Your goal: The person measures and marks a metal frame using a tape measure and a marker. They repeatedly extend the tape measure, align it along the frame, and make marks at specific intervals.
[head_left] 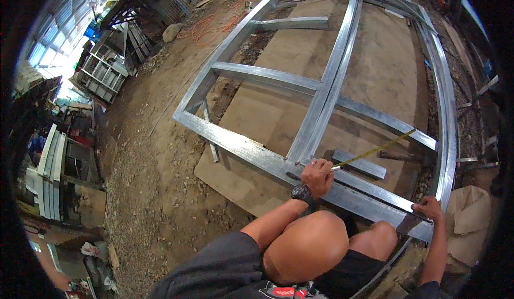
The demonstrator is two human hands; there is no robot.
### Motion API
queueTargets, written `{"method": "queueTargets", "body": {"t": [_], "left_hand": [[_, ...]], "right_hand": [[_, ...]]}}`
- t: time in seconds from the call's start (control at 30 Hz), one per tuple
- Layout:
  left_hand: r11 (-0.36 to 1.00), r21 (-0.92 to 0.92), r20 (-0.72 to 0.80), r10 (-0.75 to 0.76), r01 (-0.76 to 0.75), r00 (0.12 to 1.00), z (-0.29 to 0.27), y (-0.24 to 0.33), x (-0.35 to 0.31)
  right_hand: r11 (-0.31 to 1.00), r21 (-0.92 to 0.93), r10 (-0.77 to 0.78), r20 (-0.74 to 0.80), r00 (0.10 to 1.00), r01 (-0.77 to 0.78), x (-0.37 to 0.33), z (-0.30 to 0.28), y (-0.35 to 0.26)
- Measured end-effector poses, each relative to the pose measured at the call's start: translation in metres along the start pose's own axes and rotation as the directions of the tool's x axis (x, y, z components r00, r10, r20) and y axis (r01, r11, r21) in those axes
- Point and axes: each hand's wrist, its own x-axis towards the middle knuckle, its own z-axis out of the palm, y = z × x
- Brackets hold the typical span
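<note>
My left hand (317, 178), wearing a dark wristwatch (302, 193), is closed on a slim white pen-like stick (335, 168) at the near rail, by the foot of the middle double bar. From beside that stick a yellow tape measure blade (375, 149) runs up and right to a cross bar (388, 118); its case is not seen. My right hand (430, 209) grips the right end of a loose-looking metal bar (375, 186) lying along the near rail (235, 142). A small dark spot shows at its fingertips. These parts belong to a large shiny metal frame.
A brown board (284, 114) lies beneath the frame, with a short metal piece (360, 163) on it. Dirt and gravel (144, 208) stretch left. An orange cord (214, 30) coils at the far left. Stacked white panels (51, 173) stand at the left; brown paper sacking (468, 213) lies right.
</note>
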Motion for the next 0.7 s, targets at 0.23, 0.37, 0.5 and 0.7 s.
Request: {"method": "queueTargets", "body": {"t": [0.23, 0.37, 0.5, 0.7], "left_hand": [[0.998, 0.012, -0.037, 0.055, -0.055, 0.998, -0.006, -0.001, -0.001], [0.999, 0.001, -0.047, 0.034, -0.034, 0.998, -0.011, -0.001, -0.002], [0.998, 0.062, -0.043, 0.024, -0.021, 0.999, -0.009, -0.012, -0.004], [1.000, 0.030, -0.162, 0.006, -0.001, 0.987, 0.015, -0.021, -0.011]], "right_hand": [[0.957, 0.287, -0.139, 0.309, 0.941, 0.047, 0.006, -0.033, 0.008], [0.966, 0.257, -0.105, 0.414, 0.904, -0.005, 0.017, -0.040, 0.019], [0.944, 0.329, -0.160, 0.420, 0.893, 0.014, 0.025, -0.025, 0.016], [0.963, 0.082, -0.269, 0.336, 0.903, 0.257, 0.039, -0.030, 0.005]]}}
